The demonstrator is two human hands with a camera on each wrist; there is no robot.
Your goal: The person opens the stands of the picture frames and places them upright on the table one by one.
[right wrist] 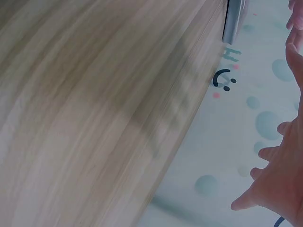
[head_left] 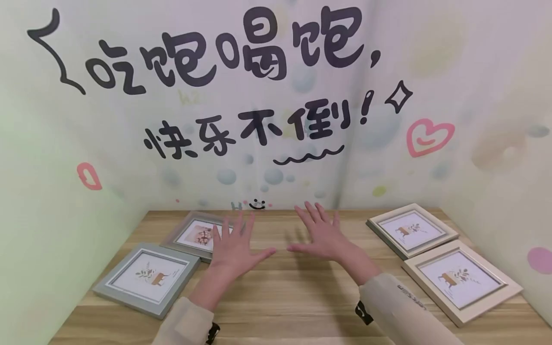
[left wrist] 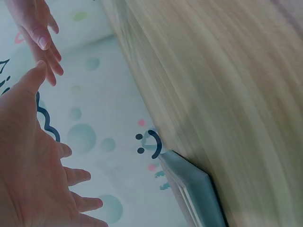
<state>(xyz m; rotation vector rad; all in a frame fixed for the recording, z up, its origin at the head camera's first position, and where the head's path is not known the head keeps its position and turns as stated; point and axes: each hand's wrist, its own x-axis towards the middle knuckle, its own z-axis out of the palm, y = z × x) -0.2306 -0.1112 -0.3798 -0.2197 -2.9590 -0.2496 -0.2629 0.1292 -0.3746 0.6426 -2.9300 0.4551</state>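
Both hands hover palm-down over the middle of the wooden table, fingers spread, holding nothing. My left hand is close to a grey picture frame, overlapping its right corner in the head view. My right hand is a little to the right, thumb tips nearly meeting. In the left wrist view my left hand fills the lower left, with the grey frame's corner below. The right wrist view shows my right hand at the right edge above the table edge.
A second grey frame lies at the front left. Two cream frames lie on the right, one at the back and one nearer. Walls with painted lettering close in on the back and both sides.
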